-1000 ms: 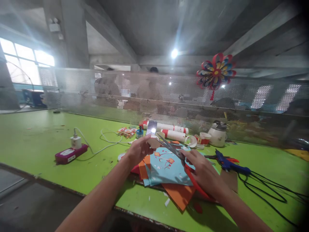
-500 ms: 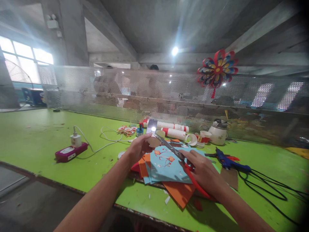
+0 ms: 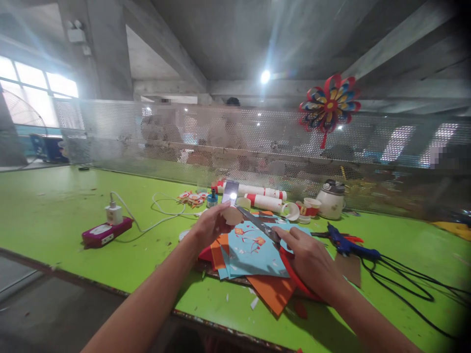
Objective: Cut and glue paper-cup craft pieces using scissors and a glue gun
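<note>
Reckoned from the blue sheet [image 3: 243,262] as centre, the desk's [image 3: 47,211] near edge ran from six to eight o'clock, beneath the left forearm, and an orange sheet [image 3: 274,294] pointed towards it. The widest stretch of green lay around nine, beyond it a purple power strip [image 3: 106,232]. A mesh partition [image 3: 117,132] closed off twelve. At eleven, the left hand [image 3: 210,226] pinched a white piece [image 3: 233,216]; at three, the right hand [image 3: 307,250] gripped scissors [image 3: 263,227], blades reaching the piece. A phone [image 3: 230,189] and stacked cups [image 3: 265,202] crowded behind; a blue glue gun [image 3: 349,248] blocked three o'clock.
</note>
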A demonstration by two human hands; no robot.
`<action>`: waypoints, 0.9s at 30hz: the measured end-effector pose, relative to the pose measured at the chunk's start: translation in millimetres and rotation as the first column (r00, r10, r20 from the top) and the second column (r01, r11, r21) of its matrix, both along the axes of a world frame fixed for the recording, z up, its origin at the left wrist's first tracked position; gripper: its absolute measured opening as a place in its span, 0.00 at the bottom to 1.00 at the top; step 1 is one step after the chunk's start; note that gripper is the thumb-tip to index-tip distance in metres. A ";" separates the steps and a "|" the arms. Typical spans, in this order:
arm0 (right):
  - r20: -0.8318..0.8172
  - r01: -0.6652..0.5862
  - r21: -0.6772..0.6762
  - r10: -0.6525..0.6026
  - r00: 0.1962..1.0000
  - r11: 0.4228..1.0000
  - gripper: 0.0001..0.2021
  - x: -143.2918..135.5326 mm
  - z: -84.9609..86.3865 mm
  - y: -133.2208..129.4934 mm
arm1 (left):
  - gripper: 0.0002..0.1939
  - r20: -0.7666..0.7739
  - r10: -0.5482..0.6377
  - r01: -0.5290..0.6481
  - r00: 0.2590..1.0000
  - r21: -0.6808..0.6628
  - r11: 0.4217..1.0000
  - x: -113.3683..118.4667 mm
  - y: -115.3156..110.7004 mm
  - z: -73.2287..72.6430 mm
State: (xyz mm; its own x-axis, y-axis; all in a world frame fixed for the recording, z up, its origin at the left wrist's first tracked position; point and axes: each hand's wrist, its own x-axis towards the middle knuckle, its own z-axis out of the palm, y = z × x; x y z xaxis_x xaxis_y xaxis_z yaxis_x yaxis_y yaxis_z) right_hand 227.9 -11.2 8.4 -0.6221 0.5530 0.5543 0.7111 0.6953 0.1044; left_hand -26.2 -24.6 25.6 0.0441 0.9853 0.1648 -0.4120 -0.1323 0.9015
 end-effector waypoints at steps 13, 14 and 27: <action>-0.003 -0.008 0.002 0.008 1.000 1.000 0.23 -0.3 -2.9 0.7 | 0.13 -0.003 0.005 -0.005 1.000 -0.051 0.999 -1.1 1.9 0.2; -0.012 -0.016 -0.007 0.016 1.000 1.000 0.23 -0.6 -3.1 0.3 | 0.13 -0.003 0.003 -0.003 1.000 -0.052 0.999 -1.1 1.6 0.6; -0.402 -0.105 -0.206 0.014 0.916 0.973 0.17 0.9 5.5 13.1 | 0.16 -0.037 -0.064 0.070 0.997 0.188 0.980 -2.2 -4.7 1.8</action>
State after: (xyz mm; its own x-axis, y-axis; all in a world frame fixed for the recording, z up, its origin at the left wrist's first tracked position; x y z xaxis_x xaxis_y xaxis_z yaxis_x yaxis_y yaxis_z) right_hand 228.8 2.0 13.9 -0.4124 0.6574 0.6306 0.6185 0.7103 -0.3360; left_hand -28.4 -29.3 27.4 0.1166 0.9313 0.3451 -0.3982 -0.2745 0.8753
